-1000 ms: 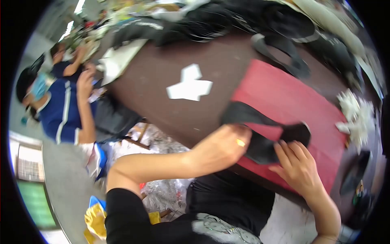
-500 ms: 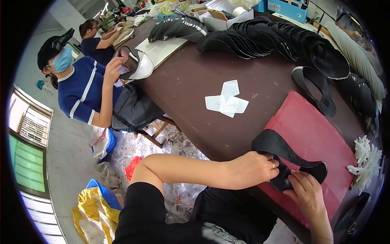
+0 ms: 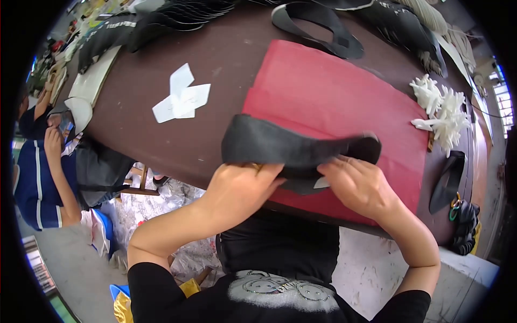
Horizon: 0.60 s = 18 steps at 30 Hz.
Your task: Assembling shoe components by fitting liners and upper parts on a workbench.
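Between my two hands, above a red sheet (image 3: 334, 97), is a black shoe upper (image 3: 269, 141), a curved band of soft material. The fingers of my left hand (image 3: 237, 191) are closed on its lower left edge. My right hand (image 3: 358, 185) pinches it at the right, where a small pale patch shows by the fingers. Both fingertips are partly hidden behind the material, which is slightly blurred by motion. Beyond the sheet lies another black shoe upper (image 3: 344, 46), looped open on the brown table (image 3: 226, 70).
White paper pieces (image 3: 183, 102) lie left of the sheet. Stacked black uppers (image 3: 172, 21) line the far side. White finger cots (image 3: 449, 118) are heaped at the right, near a black strip (image 3: 449, 180). A co-worker in blue (image 3: 43, 183) sits at the left, holding a piece.
My view has swung right and down. My hands have drawn level, and the shoe upper is now stretched out sideways between them. The right hand has moved toward its right end.
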Each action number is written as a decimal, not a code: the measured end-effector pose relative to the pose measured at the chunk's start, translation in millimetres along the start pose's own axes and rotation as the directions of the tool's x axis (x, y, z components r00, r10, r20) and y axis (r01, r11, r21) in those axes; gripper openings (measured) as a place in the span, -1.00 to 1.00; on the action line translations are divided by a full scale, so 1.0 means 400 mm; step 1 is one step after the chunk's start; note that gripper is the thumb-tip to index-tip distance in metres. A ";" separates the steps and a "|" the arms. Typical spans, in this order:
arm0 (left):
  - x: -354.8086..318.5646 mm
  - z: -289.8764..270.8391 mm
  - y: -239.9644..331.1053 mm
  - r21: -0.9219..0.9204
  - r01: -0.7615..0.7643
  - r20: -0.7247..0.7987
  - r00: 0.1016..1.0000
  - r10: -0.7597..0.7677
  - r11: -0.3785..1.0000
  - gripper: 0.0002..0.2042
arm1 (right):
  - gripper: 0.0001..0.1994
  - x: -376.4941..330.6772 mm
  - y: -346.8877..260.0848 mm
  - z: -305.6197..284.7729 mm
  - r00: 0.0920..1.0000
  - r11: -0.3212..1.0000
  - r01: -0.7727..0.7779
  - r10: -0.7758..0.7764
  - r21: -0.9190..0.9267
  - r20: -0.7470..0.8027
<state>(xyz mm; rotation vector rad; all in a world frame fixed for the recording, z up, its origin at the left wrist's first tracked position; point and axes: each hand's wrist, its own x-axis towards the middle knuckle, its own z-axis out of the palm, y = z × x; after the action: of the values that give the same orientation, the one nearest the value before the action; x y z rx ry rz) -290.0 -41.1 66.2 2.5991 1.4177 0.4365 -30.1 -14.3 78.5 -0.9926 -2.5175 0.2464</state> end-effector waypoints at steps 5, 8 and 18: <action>0.014 0.050 -0.028 0.143 -0.212 -0.240 0.940 0.242 0.967 -0.63 | -0.77 -0.048 0.026 0.011 0.964 0.936 0.259 -0.265 -0.237 0.005; 0.007 0.091 -0.039 0.266 -0.248 -0.328 0.886 0.329 0.932 -0.66 | -0.76 -0.068 0.033 0.012 0.964 0.925 0.264 -0.259 -0.273 0.055; 0.021 0.080 0.028 0.257 -0.061 -0.040 0.997 0.074 0.965 -0.51 | -0.76 -0.071 0.041 0.014 0.985 0.972 0.168 -0.158 -0.163 0.075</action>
<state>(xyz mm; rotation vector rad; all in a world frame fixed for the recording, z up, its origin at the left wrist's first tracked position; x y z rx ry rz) -266.3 -39.9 40.2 2.8650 1.4947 0.3482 -3.9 -21.8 59.4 -0.8440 -2.6951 0.0150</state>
